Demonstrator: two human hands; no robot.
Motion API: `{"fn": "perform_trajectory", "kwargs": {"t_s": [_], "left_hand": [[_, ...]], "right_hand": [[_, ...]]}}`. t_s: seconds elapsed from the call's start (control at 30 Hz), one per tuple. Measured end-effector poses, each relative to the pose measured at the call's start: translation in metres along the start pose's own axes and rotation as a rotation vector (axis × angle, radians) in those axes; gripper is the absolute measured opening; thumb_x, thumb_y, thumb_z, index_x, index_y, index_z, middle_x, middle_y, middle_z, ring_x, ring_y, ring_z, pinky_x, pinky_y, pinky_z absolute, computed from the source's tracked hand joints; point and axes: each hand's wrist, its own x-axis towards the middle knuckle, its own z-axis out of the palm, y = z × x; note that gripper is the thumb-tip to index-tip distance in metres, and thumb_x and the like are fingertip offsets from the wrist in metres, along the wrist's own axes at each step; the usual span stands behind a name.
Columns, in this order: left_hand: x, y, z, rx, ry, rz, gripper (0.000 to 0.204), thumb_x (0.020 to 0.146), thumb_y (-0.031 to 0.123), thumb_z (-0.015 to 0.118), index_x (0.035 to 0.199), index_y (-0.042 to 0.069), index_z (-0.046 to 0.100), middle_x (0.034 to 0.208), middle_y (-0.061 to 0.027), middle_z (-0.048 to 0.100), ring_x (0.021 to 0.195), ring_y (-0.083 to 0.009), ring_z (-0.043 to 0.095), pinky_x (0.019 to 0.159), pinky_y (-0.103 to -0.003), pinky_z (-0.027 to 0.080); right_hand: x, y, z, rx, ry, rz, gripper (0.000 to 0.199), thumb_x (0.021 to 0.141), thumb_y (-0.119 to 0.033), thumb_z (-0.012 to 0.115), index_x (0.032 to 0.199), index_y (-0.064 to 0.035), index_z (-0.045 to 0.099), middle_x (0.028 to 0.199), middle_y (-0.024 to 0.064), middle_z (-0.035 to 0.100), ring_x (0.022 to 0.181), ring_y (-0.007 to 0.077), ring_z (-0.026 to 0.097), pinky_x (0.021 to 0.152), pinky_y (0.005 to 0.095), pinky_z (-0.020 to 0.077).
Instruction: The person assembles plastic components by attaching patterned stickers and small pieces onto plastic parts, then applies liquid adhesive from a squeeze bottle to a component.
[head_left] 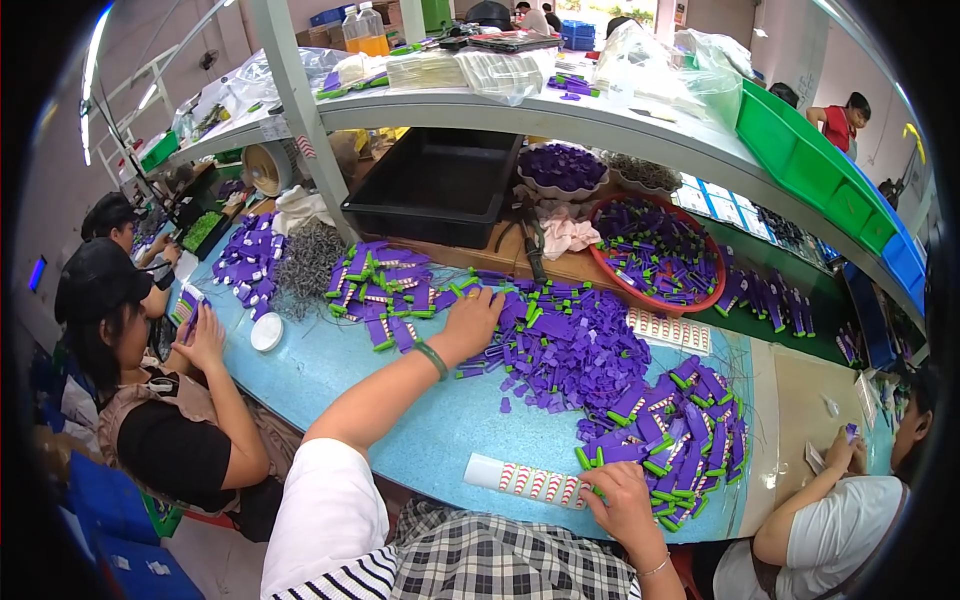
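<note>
My left hand [472, 325], with a green bangle at its wrist, reaches over the pile's left part. Its fingers look apart and bent down among purple and green plastic pieces [385, 280]; nothing shows in its grip. Near the table's front edge, my right hand [622, 495] pinches the right end of a white sticker strip [520, 480] printed with red and green marks. Beside that hand lies a heap of purple parts with green ends [690, 430], several bearing striped stickers. Small loose purple pieces [590, 345] are heaped between my hands.
Behind the heaps stand a black tray [440, 190], a red basin [600, 240] of purple parts and a bowl of purple pieces [562, 168]. Another sticker sheet [670, 332] lies beyond the pile. A white lid [267, 332] is at left. Co-workers sit on both sides; a shelf post [300, 110] rises behind.
</note>
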Motion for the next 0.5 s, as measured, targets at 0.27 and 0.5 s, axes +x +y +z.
{"fn": "perform_trajectory", "kwargs": {"t_s": [0.27,0.5], "left_hand": [[-0.007,0.01,-0.057,-0.248,-0.31,-0.139,0.037,0.081,0.011,0.056,0.116,-0.001,0.055,0.108,-0.0182,0.058,0.099,-0.0347,0.057,0.083,-0.039,0.049],[0.047,-0.039,-0.011,0.124,0.092,0.047,0.019,0.07,0.003,0.061,0.089,0.004,0.059,0.087,-0.0128,0.063,0.081,-0.0291,0.064,0.072,-0.038,0.051]], "right_hand": [[0.003,0.008,0.004,0.033,0.008,-0.039,0.019,0.071,-0.013,0.072,0.089,-0.0101,0.066,0.08,0.0035,0.061,0.079,0.0223,0.057,0.076,0.0361,0.0392],[0.004,-0.013,0.004,0.039,-0.019,-0.076,0.021,0.073,-0.015,0.072,0.092,-0.0113,0.066,0.083,0.0027,0.061,0.081,0.021,0.057,0.078,0.0354,0.039]]}}
